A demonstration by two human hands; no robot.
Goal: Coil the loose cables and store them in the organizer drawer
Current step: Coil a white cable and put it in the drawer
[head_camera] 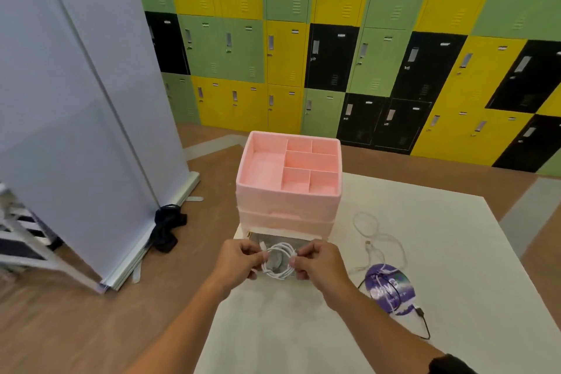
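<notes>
Left hand (238, 258), right hand (318, 263), one coil (277, 276)

Left hand (239, 259) and right hand (318, 264) bare, both forearms bare to the frame edge. Black sleeve (452, 365) on right arm, 5 o'clock, partly cropped.

Table (455, 252) holds pink organizer (288, 206), white cable (376, 240), purple disc (403, 291).

- left hand (239, 258) and right hand (318, 261) pinch a coiled white cable (277, 263) over the open bottom drawer (277, 241)
- pink organizer (288, 191) stands on the white table (455, 252)
- a loose white cable (379, 237) lies right of it
</notes>
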